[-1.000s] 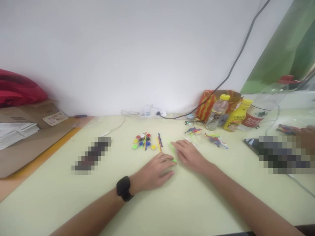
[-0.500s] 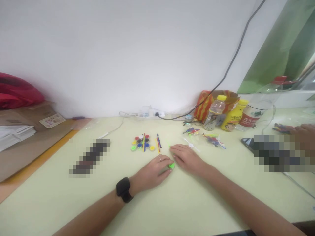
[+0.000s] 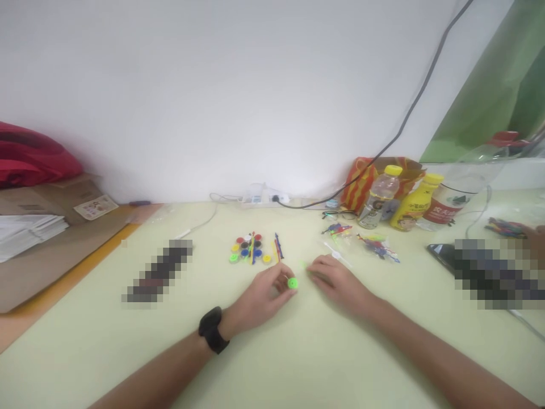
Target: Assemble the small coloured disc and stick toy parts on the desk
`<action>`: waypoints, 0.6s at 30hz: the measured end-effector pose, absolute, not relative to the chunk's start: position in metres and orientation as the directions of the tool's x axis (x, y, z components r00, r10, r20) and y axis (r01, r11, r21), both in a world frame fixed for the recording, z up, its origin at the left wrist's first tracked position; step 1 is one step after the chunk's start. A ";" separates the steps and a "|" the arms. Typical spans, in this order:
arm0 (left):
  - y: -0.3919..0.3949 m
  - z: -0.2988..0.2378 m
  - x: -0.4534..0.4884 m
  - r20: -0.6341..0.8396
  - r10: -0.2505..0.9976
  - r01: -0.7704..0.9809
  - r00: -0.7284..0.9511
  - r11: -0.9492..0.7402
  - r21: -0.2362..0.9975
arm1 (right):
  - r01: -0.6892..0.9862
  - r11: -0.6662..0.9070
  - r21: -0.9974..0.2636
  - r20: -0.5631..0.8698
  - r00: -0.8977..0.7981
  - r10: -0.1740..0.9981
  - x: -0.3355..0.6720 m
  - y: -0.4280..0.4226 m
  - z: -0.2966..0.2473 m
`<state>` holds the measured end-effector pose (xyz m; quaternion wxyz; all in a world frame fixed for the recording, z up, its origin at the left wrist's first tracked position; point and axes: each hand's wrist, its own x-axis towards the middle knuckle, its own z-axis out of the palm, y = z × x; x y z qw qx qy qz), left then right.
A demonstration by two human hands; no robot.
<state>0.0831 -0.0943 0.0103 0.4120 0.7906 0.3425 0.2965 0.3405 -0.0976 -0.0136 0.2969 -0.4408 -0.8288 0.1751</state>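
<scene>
On the far left, a red cloth (image 3: 36,156) lies on a box (image 3: 80,184), with papers (image 3: 32,236) and a card (image 3: 96,207) beside it. Next on the bench (image 3: 264,375) is a dark, pixelated object (image 3: 159,272). Then comes a cluster of discs (image 3: 245,253) in red, white, black, blue, yellow and green, with thin sticks (image 3: 252,250) across it and more strips (image 3: 279,248) just to its right. Nearer, the left hand (image 3: 264,292), a watch (image 3: 213,329) on its wrist, has its grip closed on a green disc (image 3: 293,283), pinched between thumb and fingers, near the right hand but apart from it. The right hand (image 3: 336,278) is curled low over the bench, a thin green piece (image 3: 303,264) at its fingertips; whether its grip is on that piece I cannot tell. Just beyond lies a white piece (image 3: 336,254), then packets (image 3: 378,247), bottles (image 3: 416,203), a phone (image 3: 436,250) and, at the right edge, another person's hand (image 3: 536,240) by a coloured bundle (image 3: 504,227)
</scene>
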 end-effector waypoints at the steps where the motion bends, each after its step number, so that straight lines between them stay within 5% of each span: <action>1: -0.094 0.010 0.083 0.178 0.800 0.263 0.573 -0.385 0.885 | 0.618 0.542 -0.569 0.324 -0.437 0.839 0.342 -0.097 -0.012; 8: -0.090 0.012 0.083 -0.013 0.864 0.143 0.504 -0.068 0.987 | 0.593 0.560 -0.578 0.321 -0.466 0.825 0.352 -0.097 -0.009; 18: -0.085 0.002 0.084 -0.028 0.863 0.064 0.505 -0.005 0.998 | 0.640 0.532 -0.554 0.271 -0.466 0.842 0.351 -0.101 -0.004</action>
